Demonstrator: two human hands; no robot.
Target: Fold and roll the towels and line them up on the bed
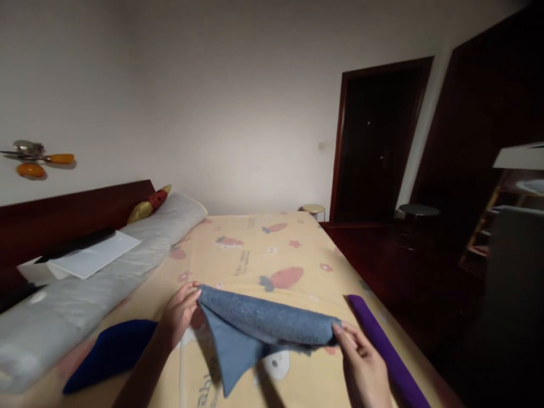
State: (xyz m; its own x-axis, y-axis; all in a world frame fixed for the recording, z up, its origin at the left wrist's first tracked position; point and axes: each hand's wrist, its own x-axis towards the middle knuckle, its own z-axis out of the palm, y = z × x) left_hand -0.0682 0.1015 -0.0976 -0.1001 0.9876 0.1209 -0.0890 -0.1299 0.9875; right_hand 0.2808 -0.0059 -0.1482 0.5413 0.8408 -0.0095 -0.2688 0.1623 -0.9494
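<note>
A grey-blue cloth (272, 317) is stretched between my two hands above the bed. My left hand (181, 314) pinches its left upper corner, and my right hand (361, 360) grips the right end between thumb and fingers. The top edge looks folded or rolled over, while a pointed flap hangs down at the left. On the bed by my left forearm lies a dark blue cloth (113, 351). To the right of my right hand, a long, narrow purple folded cloth (386, 351) lies along the bed's edge.
The bed's yellow printed sheet (250, 243) spreads beneath. Along the headboard (76, 212) runs a long grey pillow (102, 294), with a white flat object (96, 255) on it. Beyond stand a pale stool (313, 209) and a dark stool (419, 211); shelves (488, 226) are at right.
</note>
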